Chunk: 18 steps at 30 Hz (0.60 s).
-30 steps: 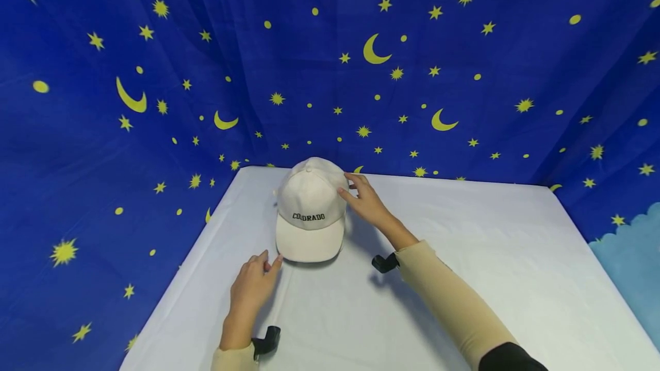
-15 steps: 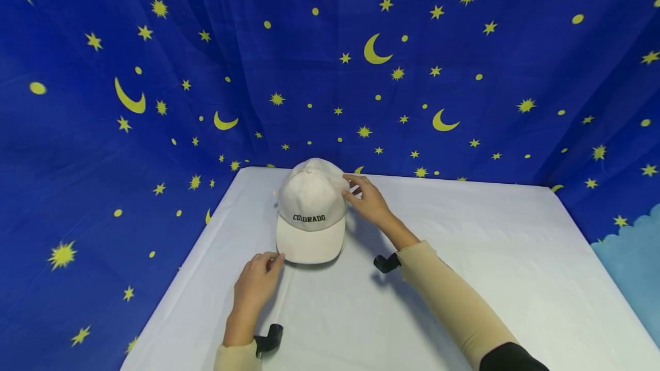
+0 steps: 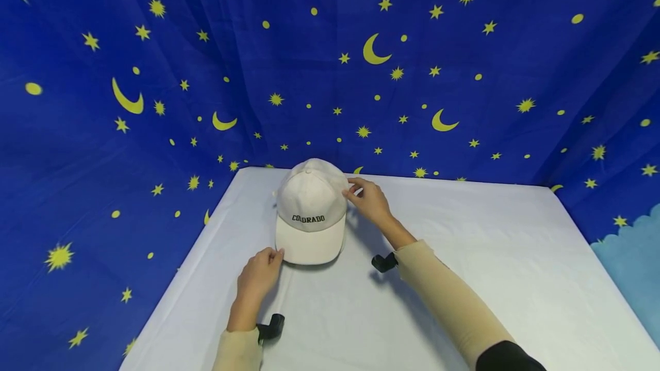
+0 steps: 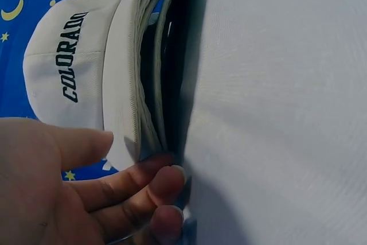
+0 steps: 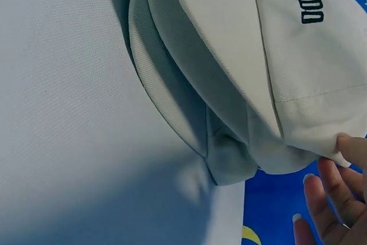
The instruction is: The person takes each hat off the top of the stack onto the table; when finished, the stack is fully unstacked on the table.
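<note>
A cream baseball cap [image 3: 311, 193] with COLORADO in dark letters sits on the white table. Below its brim, further brims [image 5: 166, 67] of caps stacked under it show in both wrist views. My left hand [image 3: 259, 272] is at the brim's near left corner; in the left wrist view the thumb lies on the brim's top and the forefinger is curled under its edge, pinching it. At the cap's right side, my right hand [image 3: 370, 200] pinches the lower edge of the crown between thumb and forefinger, its other fingers [image 5: 312, 193] spread below.
The table [image 3: 464, 256] is covered with white cloth. A blue curtain [image 3: 330, 62] with yellow moons and stars hangs behind and on the left. Black wrist mounts [image 3: 271, 327] stick out from both forearms, the right one close over the cloth.
My left hand has moved slightly up and right to the brim corner, its fingers and thumb closing together there. The right hand's fingers have drawn in on the cap's side. The cap has barely moved.
</note>
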Each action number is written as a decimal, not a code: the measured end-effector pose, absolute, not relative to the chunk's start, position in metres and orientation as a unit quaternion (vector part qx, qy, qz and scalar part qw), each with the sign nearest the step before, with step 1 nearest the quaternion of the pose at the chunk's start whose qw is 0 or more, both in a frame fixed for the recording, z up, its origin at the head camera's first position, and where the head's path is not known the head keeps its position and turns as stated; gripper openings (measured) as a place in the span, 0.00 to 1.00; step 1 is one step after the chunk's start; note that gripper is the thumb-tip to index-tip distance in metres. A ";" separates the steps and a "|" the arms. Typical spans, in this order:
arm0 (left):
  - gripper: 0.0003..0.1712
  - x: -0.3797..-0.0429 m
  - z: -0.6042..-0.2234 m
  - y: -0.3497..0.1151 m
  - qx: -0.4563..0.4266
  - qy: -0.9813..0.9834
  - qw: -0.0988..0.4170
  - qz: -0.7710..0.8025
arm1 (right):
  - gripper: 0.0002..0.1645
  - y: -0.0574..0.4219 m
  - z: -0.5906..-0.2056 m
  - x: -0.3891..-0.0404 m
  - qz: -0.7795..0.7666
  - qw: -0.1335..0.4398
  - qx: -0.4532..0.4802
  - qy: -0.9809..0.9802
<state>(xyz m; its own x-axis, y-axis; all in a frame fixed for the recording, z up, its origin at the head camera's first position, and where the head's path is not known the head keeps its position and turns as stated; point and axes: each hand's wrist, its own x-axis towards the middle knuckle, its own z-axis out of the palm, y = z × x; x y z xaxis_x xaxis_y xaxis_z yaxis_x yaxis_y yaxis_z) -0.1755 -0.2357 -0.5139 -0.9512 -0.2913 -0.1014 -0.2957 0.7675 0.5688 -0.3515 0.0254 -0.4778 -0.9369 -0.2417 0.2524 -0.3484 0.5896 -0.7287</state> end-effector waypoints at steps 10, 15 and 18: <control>0.22 -0.177 -0.518 -0.233 -0.143 0.901 -0.004 0.409 | 0.19 0.026 -0.479 -0.351 0.430 0.057 0.152 -0.888; 0.19 -0.179 -0.518 -0.232 -0.134 0.881 -0.005 0.453 | 0.16 0.025 -0.477 -0.352 0.433 0.067 0.149 -0.886; 0.18 -0.180 -0.518 -0.232 -0.131 0.875 -0.003 0.465 | 0.14 0.025 -0.475 -0.352 0.433 0.067 0.150 -0.886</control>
<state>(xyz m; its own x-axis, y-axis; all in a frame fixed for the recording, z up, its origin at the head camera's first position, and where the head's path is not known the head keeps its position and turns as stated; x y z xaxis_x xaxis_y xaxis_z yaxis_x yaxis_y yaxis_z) -0.1800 -0.2318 -0.5184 -0.9657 -0.2317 -0.1174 -0.2269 0.5327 0.8153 -0.3525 0.0249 -0.4754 -0.9460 -0.2084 0.2483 -0.3239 0.5795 -0.7478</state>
